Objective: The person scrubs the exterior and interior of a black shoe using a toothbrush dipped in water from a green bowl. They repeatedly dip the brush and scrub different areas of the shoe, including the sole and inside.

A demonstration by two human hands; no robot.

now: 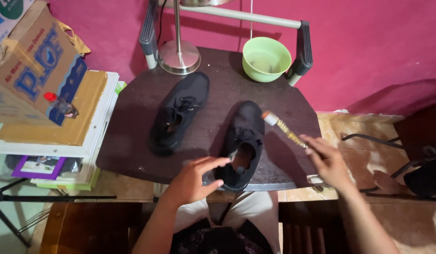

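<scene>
Two black shoes lie on a small dark table. The left shoe rests untouched toward the middle. My left hand is open, its fingertips at the heel opening of the right shoe. My right hand grips a thin brush with a clear yellowish handle; its pale head hovers just beside the toe end of the right shoe.
A green bowl stands at the table's far right corner, a metal lamp base at the far left. Cardboard boxes are stacked on the left. A dark chair stands at right. Pink wall behind.
</scene>
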